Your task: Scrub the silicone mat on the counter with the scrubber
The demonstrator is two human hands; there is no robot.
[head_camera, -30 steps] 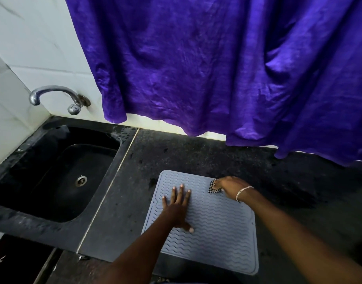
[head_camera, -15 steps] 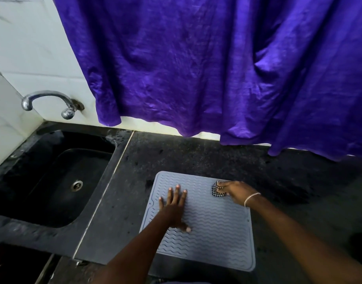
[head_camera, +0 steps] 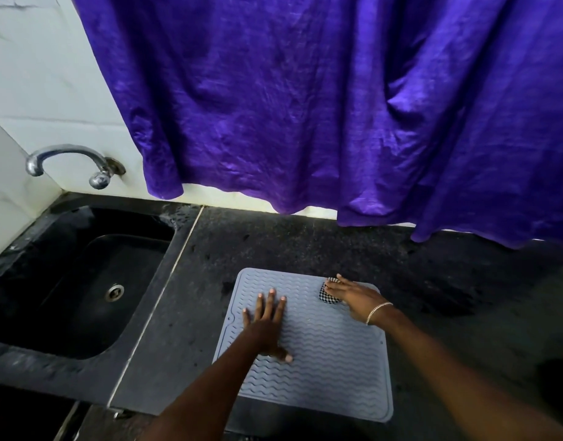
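the grey silicone mat (head_camera: 331,361) lay flat on the dark counter (head_camera: 273,243), to the right of the sink (head_camera: 25,354) and apart from it. its slightly longer axis ran from far to near and leaned a little clockwise, and its wavy ridges ran crosswise. the left hand (head_camera: 267,326) pressed flat on the sink-side half of the mat, fingers straight and spread, pointing away from the person. the right hand (head_camera: 353,297), a bracelet (head_camera: 378,311) on its wrist, held the checkered scrubber (head_camera: 326,296) under its bent fingers at the mat's far corner, the one away from the sink.
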